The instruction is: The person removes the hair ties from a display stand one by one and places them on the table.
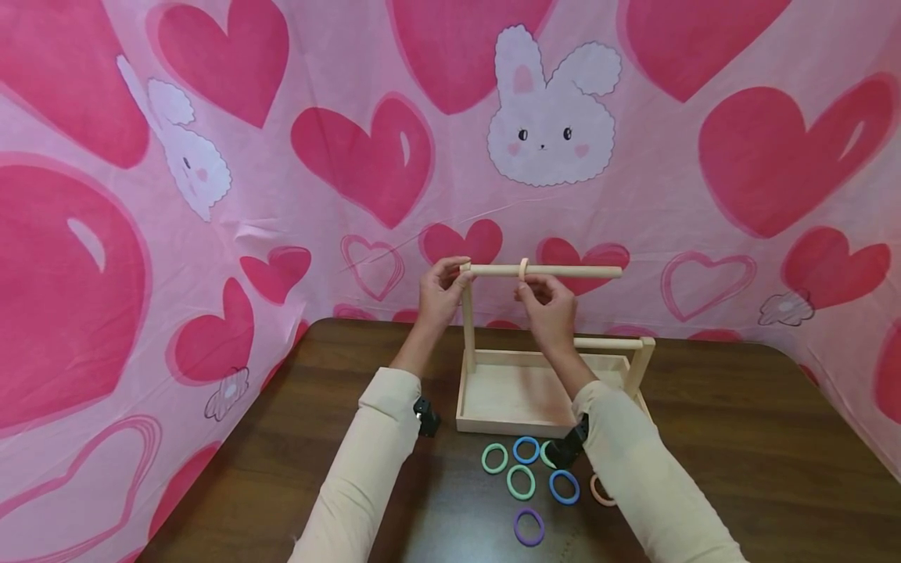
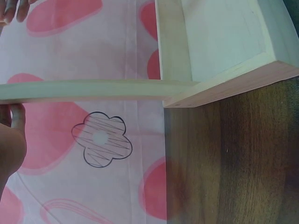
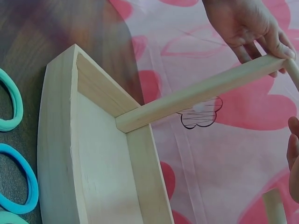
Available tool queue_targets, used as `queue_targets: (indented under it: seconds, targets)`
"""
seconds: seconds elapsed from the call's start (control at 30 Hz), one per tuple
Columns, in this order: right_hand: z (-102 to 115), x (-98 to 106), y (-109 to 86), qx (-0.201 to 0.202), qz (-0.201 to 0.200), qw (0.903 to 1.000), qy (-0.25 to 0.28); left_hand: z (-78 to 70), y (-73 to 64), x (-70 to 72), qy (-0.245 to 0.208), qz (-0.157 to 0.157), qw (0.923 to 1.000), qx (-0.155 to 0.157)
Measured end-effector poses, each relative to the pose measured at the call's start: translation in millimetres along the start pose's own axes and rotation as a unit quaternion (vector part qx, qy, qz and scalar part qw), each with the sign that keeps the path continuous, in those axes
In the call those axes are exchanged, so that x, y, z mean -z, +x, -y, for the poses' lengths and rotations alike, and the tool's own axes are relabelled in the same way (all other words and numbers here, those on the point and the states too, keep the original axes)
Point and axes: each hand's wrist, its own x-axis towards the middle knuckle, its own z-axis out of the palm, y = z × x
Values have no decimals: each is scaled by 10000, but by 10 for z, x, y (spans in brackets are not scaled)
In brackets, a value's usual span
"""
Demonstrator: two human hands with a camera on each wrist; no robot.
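A wooden stand has a shallow tray (image 1: 517, 429), a tall post (image 1: 468, 328) at its left and a long horizontal rod (image 1: 584, 272) running right from the post's top. My left hand (image 1: 438, 295) grips the post's top, where the rod joins it; the right wrist view shows that hand (image 3: 247, 28) from the other side. A peach hair tie (image 1: 524, 268) hangs round the rod, left of its middle. My right hand (image 1: 552, 314) pinches the tie's lower edge from below. In the right wrist view only part of the right hand (image 3: 294, 161) shows.
A lower rod (image 1: 608, 343) runs to a shorter post (image 1: 639, 366) at the tray's right. In front lie several loose hair ties, among them a purple one (image 1: 529, 528), a blue one (image 1: 565, 487) and a green one (image 1: 495, 459). A pink heart-print cloth (image 1: 450, 172) hangs behind the table.
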Motion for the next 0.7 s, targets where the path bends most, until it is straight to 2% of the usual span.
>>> queue_targets:
  seconds: [0.33, 0.57, 0.7]
  targets:
    - [10, 74, 13, -2, -36, 9999, -106, 15, -7, 4, -89, 18, 10000, -26]
    - [-295, 127, 115, -55, -244, 9997, -81, 5, -14, 0, -11, 0, 10000, 28]
    - [-333, 173, 142, -28, -357, 9994, 23, 0, -1, -5, -77, -5, 10000, 18]
